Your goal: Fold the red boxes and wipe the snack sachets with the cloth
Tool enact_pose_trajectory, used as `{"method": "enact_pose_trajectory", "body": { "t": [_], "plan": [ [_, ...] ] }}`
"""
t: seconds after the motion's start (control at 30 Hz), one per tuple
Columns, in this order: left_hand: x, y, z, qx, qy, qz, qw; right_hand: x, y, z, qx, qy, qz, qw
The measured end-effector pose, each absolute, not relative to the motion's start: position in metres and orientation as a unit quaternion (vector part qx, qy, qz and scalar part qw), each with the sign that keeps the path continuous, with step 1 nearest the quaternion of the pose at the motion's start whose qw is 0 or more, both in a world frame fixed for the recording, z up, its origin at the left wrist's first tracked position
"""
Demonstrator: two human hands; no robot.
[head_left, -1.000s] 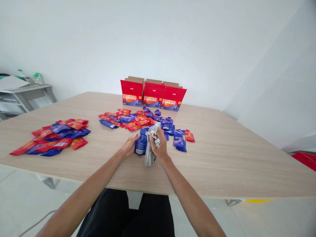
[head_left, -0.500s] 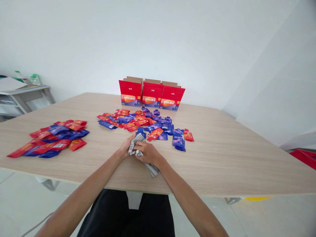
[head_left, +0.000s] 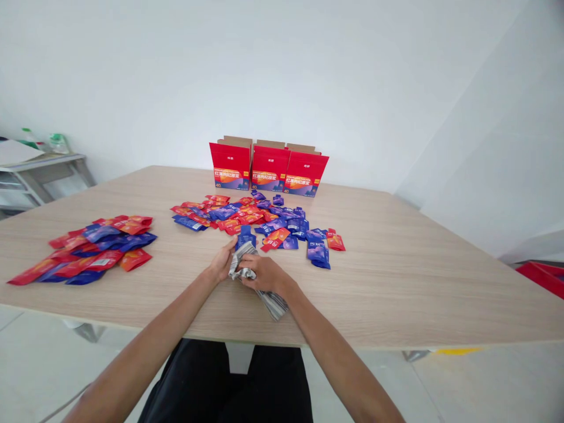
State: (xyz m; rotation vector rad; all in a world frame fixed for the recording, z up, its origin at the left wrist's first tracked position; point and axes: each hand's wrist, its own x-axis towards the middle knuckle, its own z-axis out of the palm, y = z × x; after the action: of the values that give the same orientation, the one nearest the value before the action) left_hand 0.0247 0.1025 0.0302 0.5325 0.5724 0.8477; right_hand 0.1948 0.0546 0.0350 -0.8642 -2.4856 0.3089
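Near the table's front edge, my left hand (head_left: 222, 262) is closed on a blue pouch (head_left: 245, 236) whose spout points away from me. My right hand (head_left: 263, 273) grips a grey striped cloth (head_left: 274, 304) and presses it against the lower part of that pouch. The cloth hides much of the pouch, and its loose end hangs toward my right forearm. Just beyond my hands lies a loose heap of red and blue pouches (head_left: 247, 215). To the left, more red and blue pouches (head_left: 106, 242) lie in overlapping rows.
Three open red boxes (head_left: 269, 167) stand side by side at the back of the wooden table (head_left: 396, 282). A side desk (head_left: 39, 161) with papers and bottles is at the far left. Part of a red container (head_left: 544, 277) shows at the right edge.
More of the blue pouch shows above the cloth now. My hands are almost in the same place, still together. The whole view has shifted slightly.
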Motion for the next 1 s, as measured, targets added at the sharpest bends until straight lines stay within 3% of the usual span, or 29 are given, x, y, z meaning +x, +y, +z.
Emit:
{"method": "enact_pose_trajectory", "body": {
  "t": [0.23,0.5,0.8,1.0],
  "plan": [
    [0.034,0.095,0.034,0.260,0.306,0.435,0.806,0.198,0.057,0.044,-0.420,-0.827,0.053,0.369],
    [0.029,0.096,0.032,0.275,0.332,0.431,0.792,0.194,0.053,0.035,-0.291,-0.913,0.138,0.251],
    [0.036,0.095,0.029,0.274,0.296,0.430,0.808,0.198,0.058,0.042,-0.432,-0.811,0.060,0.391],
    [0.028,0.103,0.021,0.262,0.318,0.438,0.799,0.196,0.055,0.035,-0.325,-0.883,0.122,0.316]
  ]
}}
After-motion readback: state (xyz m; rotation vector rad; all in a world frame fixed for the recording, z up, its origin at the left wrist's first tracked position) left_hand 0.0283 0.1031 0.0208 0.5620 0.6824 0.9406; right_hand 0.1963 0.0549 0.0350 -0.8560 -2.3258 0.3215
